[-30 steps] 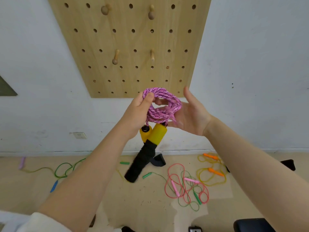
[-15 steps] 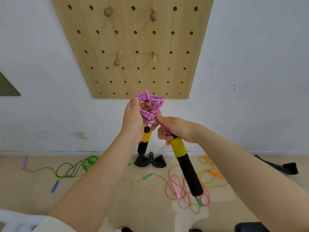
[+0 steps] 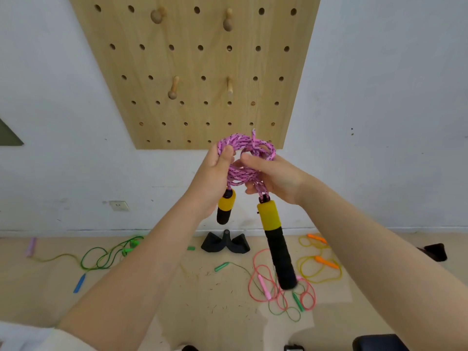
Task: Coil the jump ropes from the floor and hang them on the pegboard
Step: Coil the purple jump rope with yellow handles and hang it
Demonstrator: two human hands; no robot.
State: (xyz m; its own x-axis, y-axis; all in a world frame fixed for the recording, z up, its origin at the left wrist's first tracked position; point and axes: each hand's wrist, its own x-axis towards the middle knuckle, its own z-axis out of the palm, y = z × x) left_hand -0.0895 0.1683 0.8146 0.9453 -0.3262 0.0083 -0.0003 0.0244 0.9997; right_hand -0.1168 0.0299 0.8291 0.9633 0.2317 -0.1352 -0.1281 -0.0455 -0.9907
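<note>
A coiled pink braided jump rope (image 3: 247,150) is held up in front of the wall, just under the wooden pegboard (image 3: 192,62). My left hand (image 3: 215,178) grips the coil's left side, thumb over the strands. My right hand (image 3: 274,176) holds the coil's right side, fingers curled round the strands. Two yellow-and-black handles hang below: a short-looking one (image 3: 225,209) under my left hand and a long one (image 3: 276,247) under my right. Wooden pegs (image 3: 173,87) stick out of the board, all bare.
On the floor lie a green rope (image 3: 106,254), a blue handle (image 3: 79,283), a pink rope (image 3: 268,282) tangled with a thin green one, and a yellow rope with orange handles (image 3: 319,262). A black stand (image 3: 225,243) sits by the wall. A wall socket (image 3: 118,205) is lower left.
My right hand let go of the long handle and moved up onto the coil's right side. The handle now hangs free. The coil spread wider between both hands.
</note>
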